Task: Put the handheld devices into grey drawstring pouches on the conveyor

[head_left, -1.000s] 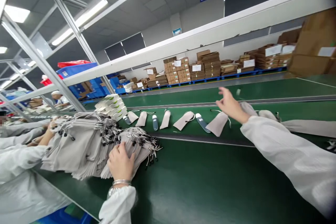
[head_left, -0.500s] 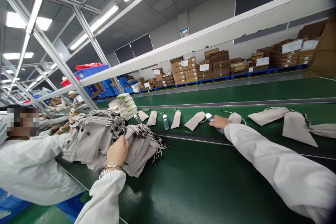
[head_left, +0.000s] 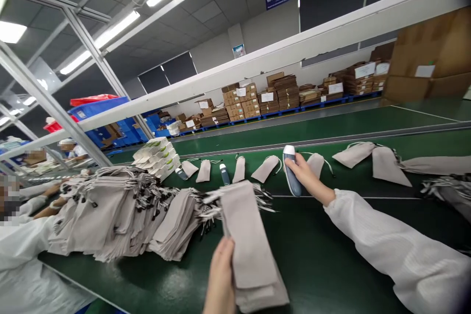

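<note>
My left hand (head_left: 222, 274) is closed around the edge of a small bundle of beige drawstring pouches (head_left: 246, 233), their corded ends pointing away from me. A slim blue-grey handheld device with a white end (head_left: 294, 185) is gripped upright in my right hand (head_left: 307, 176), just above the belt. Left of the bundle lies a large pile of the same pouches (head_left: 99, 216). Single pouches (head_left: 265, 169) are spread along the green belt, with a similar device (head_left: 224, 174) between two of them. Another pouch (head_left: 315, 164) is partly behind my right hand.
White cartons (head_left: 156, 157) are stacked behind the pile. More pouches (head_left: 451, 196) lie at the far right. A white rail (head_left: 221, 76) crosses above the belt. Another person's white sleeve (head_left: 27, 250) is at the left edge. Cardboard boxes (head_left: 239, 103) stand at the back.
My left hand has moved right from the pile with a bundle of pouches. My right hand has lifted the device off the belt. The view has turned right.
</note>
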The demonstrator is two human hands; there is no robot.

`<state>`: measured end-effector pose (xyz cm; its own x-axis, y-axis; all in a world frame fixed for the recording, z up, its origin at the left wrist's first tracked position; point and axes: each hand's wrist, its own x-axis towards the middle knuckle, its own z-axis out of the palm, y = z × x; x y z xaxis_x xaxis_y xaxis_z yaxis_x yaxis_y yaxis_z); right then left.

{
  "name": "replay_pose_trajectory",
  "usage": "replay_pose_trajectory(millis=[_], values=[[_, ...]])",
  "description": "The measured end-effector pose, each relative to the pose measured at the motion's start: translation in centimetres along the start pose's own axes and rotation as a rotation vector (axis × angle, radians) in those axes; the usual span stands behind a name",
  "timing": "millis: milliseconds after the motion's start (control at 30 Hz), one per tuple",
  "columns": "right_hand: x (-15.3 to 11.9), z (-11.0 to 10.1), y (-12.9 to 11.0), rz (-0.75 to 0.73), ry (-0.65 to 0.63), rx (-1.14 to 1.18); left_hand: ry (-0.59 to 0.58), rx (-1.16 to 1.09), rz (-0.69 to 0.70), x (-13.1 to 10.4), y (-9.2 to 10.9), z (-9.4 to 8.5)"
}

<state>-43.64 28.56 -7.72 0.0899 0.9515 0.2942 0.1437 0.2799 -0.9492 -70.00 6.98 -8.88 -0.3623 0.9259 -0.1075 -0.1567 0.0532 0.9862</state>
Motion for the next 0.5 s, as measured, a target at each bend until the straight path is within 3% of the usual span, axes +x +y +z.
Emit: replay_pose_trajectory(millis=[67, 100, 167, 267, 367, 433, 500], values=[[-1.1, -0.3, -0.4, 0.019, -0.024, 0.087, -0.114, -0.062, -0.209, -1.4, -3.9, 2.2], [-1.5, -0.4, -0.5, 0.028, -0.033, 0.12, -0.13, -0.033, -0.226, -2.0, -5.2, 2.8], [-2.1, -0.7, -0.6, 0.031, -0.042, 0.134, -0.024, 0.158, -0.079, -2.6, -5.9, 3.3], [-2.8, -0.9, -0.9, 0.009, -0.059, 0.12, 0.188, 0.564, 0.4, -2.1, -3.9, 3.3], [-3.6, -0.7, -1.7, 0.003, -0.073, 0.135, 0.055, 0.835, 0.775, -0.1, -0.9, 4.2], [-4.1, -0.5, -2.3, 0.011, -0.085, 0.148, -0.054, 0.966, 0.89, 1.7, 0.5, 5.4], [-4.5, -0.3, -2.8, 0.01, -0.094, 0.158, -0.128, 1.065, 0.906, 3.4, 1.0, 6.5]])
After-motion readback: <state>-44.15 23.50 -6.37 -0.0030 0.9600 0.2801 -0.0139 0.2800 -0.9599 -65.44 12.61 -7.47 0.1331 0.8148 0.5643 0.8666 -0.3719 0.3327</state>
